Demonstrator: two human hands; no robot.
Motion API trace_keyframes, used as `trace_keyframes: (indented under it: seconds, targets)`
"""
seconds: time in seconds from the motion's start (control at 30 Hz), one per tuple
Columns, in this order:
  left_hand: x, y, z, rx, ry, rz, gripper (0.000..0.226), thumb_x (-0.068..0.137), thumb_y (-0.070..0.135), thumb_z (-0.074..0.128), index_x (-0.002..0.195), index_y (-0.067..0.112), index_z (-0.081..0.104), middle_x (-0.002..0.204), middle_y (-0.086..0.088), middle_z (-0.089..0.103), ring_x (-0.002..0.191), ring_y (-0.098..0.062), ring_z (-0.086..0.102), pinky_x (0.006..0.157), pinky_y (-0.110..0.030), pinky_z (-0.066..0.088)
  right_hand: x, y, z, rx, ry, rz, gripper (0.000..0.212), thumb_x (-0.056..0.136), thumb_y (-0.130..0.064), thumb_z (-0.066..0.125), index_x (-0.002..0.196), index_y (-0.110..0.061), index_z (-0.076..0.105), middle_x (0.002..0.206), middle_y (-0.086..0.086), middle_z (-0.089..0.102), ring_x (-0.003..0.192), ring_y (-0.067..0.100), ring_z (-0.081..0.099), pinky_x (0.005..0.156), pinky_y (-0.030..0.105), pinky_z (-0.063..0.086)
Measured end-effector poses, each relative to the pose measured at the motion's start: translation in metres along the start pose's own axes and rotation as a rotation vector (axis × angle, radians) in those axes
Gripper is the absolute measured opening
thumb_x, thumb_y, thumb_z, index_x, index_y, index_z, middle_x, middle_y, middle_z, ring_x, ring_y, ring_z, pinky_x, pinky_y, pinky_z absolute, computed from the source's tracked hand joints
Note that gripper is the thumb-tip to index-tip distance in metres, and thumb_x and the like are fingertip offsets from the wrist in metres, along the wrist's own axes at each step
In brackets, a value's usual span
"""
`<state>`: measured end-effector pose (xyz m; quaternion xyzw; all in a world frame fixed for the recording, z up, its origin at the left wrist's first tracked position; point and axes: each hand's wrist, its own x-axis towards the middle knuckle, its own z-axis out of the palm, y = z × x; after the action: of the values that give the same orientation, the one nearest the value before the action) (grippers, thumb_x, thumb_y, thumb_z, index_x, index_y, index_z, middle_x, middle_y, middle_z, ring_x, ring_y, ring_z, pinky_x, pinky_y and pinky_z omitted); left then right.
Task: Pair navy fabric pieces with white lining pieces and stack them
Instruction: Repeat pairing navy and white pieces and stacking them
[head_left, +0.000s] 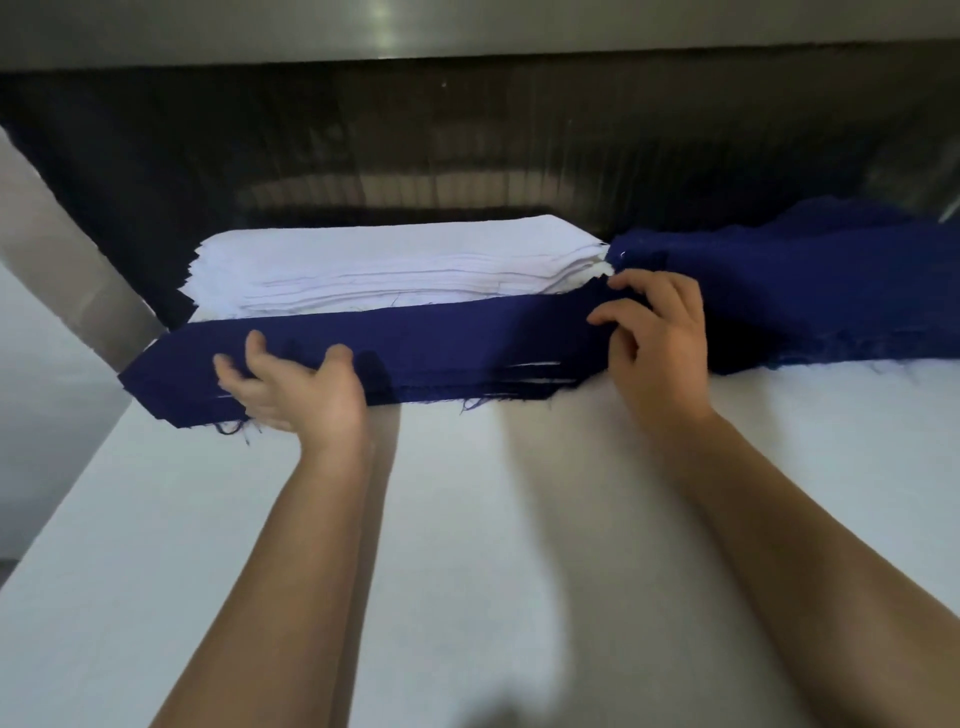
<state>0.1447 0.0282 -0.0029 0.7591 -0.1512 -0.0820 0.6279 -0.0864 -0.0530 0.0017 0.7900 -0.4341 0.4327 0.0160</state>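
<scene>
The navy strip (441, 343) lies on the table (519, 519), just in front of the white lining stack (395, 265). The right hand (660, 338) pinches its right end; the left hand (296, 389) is too blurred to tell its grip. Uneven tugging could skew it, or drag the loose navy pile (805, 291).

I'm scanning for lettering and finding nothing readable: no label or number is showing on the navy fabric pieces (441, 343) at twelve o'clock, the white lining pieces (384, 265) behind them, or the white table (467, 519) at six o'clock.
</scene>
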Motion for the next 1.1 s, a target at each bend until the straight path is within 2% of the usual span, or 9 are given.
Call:
trace_keyframes:
  seconds: [0.23, 0.33, 0.43, 0.57, 0.67, 0.73, 0.87, 0.97, 1.1]
  targets:
    - [-0.036, 0.014, 0.021, -0.02, -0.145, 0.068, 0.068, 0.086, 0.01, 0.058, 0.147, 0.016, 0.028, 0.158, 0.003, 0.007, 0.142, -0.02, 0.019, 0.117, -0.044, 0.02, 0.008, 0.028, -0.032, -0.122, -0.068, 0.084, 0.031, 0.087, 0.0, 0.05, 0.114, -0.006, 0.064, 0.126, 0.012, 0.057, 0.12, 0.034, 0.046, 0.098, 0.039, 0.028]
    - [-0.05, 0.022, 0.031, -0.025, -0.261, 0.131, 0.065, 0.088, 0.007, 0.057, 0.146, 0.016, 0.031, 0.157, 0.002, 0.01, 0.141, -0.016, 0.02, 0.117, -0.043, 0.02, 0.021, 0.035, -0.043, -0.203, -0.26, 0.156, 0.038, 0.091, -0.011, 0.052, 0.128, -0.016, 0.053, 0.136, 0.005, 0.049, 0.127, 0.026, 0.038, 0.102, 0.036, 0.023]
    - [-0.063, 0.028, 0.042, 0.06, -0.342, 0.204, 0.063, 0.087, 0.007, 0.059, 0.144, 0.02, 0.034, 0.156, 0.002, 0.014, 0.141, -0.016, 0.02, 0.116, -0.043, 0.018, 0.044, 0.039, -0.055, -0.204, -0.418, 0.169, 0.046, 0.088, -0.009, 0.056, 0.133, -0.017, 0.05, 0.137, 0.006, 0.049, 0.125, 0.027, 0.042, 0.101, 0.038, 0.031]
    - [-0.074, 0.038, 0.055, 0.032, -0.477, 0.206, 0.058, 0.089, 0.009, 0.058, 0.142, 0.021, 0.036, 0.146, 0.005, 0.028, 0.136, -0.013, 0.027, 0.115, -0.039, 0.023, 0.066, 0.042, -0.067, -0.165, -0.508, 0.198, 0.032, 0.089, -0.011, 0.059, 0.121, -0.013, 0.061, 0.12, 0.007, 0.062, 0.101, 0.019, 0.056, 0.087, 0.029, 0.04]
    - [-0.085, 0.049, 0.072, -0.052, -0.623, 0.176, 0.048, 0.091, 0.007, 0.058, 0.135, 0.018, 0.045, 0.133, 0.007, 0.043, 0.127, -0.008, 0.039, 0.108, -0.025, 0.032, 0.07, 0.045, -0.069, -0.129, -0.491, 0.232, 0.02, 0.093, -0.013, 0.054, 0.105, -0.013, 0.069, 0.104, 0.007, 0.068, 0.081, 0.011, 0.05, 0.075, 0.024, 0.036]
    - [-0.097, 0.056, 0.082, -0.089, -0.685, 0.185, 0.04, 0.091, 0.004, 0.057, 0.129, 0.014, 0.052, 0.123, 0.008, 0.051, 0.116, -0.003, 0.045, 0.102, -0.02, 0.037, 0.07, 0.046, -0.067, -0.129, -0.503, 0.257, 0.024, 0.095, -0.012, 0.05, 0.111, -0.014, 0.067, 0.109, 0.007, 0.066, 0.086, 0.012, 0.051, 0.077, 0.025, 0.038]
    - [-0.122, 0.069, 0.101, -0.138, -0.87, 0.213, 0.031, 0.091, 0.003, 0.056, 0.12, 0.016, 0.06, 0.109, 0.014, 0.059, 0.106, 0.001, 0.053, 0.093, -0.011, 0.041, 0.068, 0.048, -0.067, -0.154, -0.56, 0.246, 0.041, 0.092, 0.0, 0.046, 0.127, -0.018, 0.056, 0.13, 0.006, 0.054, 0.115, 0.023, 0.05, 0.087, 0.024, 0.035]
    - [-0.135, 0.07, 0.108, -0.148, -0.984, 0.267, 0.031, 0.091, 0.008, 0.057, 0.12, 0.021, 0.058, 0.11, 0.02, 0.058, 0.109, 0.005, 0.053, 0.092, -0.006, 0.039, 0.067, 0.054, -0.07, -0.141, -0.572, 0.226, 0.036, 0.092, -0.001, 0.05, 0.123, -0.016, 0.059, 0.126, 0.005, 0.057, 0.113, 0.021, 0.052, 0.084, 0.019, 0.031]
    - [-0.144, 0.065, 0.114, -0.126, -1.099, 0.311, 0.037, 0.092, 0.012, 0.059, 0.125, 0.025, 0.052, 0.116, 0.017, 0.057, 0.108, 0.015, 0.049, 0.083, 0.003, 0.033, 0.065, 0.058, -0.072, -0.054, -0.44, 0.278, 0.024, 0.092, -0.009, 0.055, 0.112, -0.012, 0.067, 0.114, 0.005, 0.065, 0.104, 0.019, 0.056, 0.081, 0.019, 0.033]
